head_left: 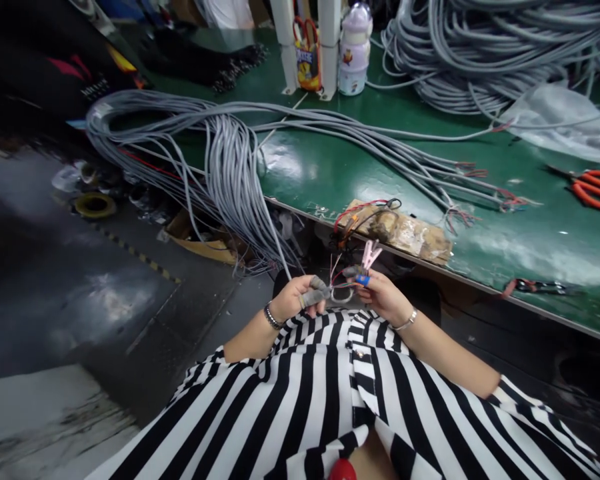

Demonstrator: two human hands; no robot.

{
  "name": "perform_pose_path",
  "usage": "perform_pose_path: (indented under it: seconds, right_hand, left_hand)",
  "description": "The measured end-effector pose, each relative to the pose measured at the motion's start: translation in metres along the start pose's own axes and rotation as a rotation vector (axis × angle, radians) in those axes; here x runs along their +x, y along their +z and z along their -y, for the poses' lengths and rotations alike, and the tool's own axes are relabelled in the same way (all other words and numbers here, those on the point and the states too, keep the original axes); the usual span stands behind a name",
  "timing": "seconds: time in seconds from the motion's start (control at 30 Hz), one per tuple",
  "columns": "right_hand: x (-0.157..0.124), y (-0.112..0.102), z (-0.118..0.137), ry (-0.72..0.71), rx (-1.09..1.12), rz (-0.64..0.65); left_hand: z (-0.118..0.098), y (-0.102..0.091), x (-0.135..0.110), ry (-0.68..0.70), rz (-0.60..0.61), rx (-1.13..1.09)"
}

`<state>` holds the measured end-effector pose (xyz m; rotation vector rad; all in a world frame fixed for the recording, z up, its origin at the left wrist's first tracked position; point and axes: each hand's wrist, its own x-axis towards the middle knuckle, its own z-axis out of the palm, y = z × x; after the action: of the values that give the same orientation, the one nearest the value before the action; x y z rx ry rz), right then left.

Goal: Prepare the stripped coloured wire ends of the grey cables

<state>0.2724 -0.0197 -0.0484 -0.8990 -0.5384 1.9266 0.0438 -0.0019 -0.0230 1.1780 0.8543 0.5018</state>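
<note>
At the near edge of the green bench (300, 163), just in front of the striped shirt (305, 400), the left hand (305, 297) is closed around the end of a gray cable (283, 261), its fingertips wearing grayish covers. Thin wires (344, 285) fan out from that end, and the right hand (380, 290), a blue band (363, 280) round one finger, pinches at them with fingertips nearly together. A pink clip (371, 255) stands just beyond those fingertips; whether they touch it I cannot tell.

On the far side stands an orange-edged packet (308, 63) with bold lettering too small to read surely; to its right is a pale lilac bottle (355, 57) with cartoon stickers but no legible words. At far left, a black surface (97, 73) carries pink marks and blurred white lettering. Orange-handled scissors (597, 189) lie at right, their blades pointing left.
</note>
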Motion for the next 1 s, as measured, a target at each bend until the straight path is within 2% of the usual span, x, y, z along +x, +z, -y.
perform_pose_path:
  seconds: [0.1,0.23,0.33,0.4,0.57,0.73,0.87,1.0]
  right_hand:
    - [-0.003,0.003,-0.002,0.018,-0.049,0.051]
    - [-0.008,0.006,-0.001,-0.033,-0.072,0.161]
    - [-0.012,0.010,0.000,-0.063,-0.117,0.196]
    - [-0.013,0.014,-0.001,-0.079,-0.158,0.171]
    - [-0.010,0.030,-0.005,-0.124,-0.274,-0.018]
    - [-0.002,0.041,-0.010,-0.179,-0.284,-0.149]
    - [-0.001,0.043,-0.013,-0.137,-0.195,-0.167]
    - [-0.002,0.044,-0.013,-0.126,-0.161,-0.181]
  left_hand:
    - [0.000,0.003,0.001,0.015,-0.066,0.027]
    - [0.000,0.007,0.003,0.042,-0.148,0.064]
    - [-0.001,0.010,0.006,0.058,-0.188,0.077]
    - [-0.001,0.013,0.008,0.055,-0.204,0.086]
    - [0.006,0.019,0.011,0.050,-0.249,0.130]
    - [0.021,0.019,0.010,0.162,-0.256,0.273]
    - [0.029,0.016,0.008,0.215,-0.317,0.312]
    - [0.028,0.017,0.008,0.206,-0.365,0.247]
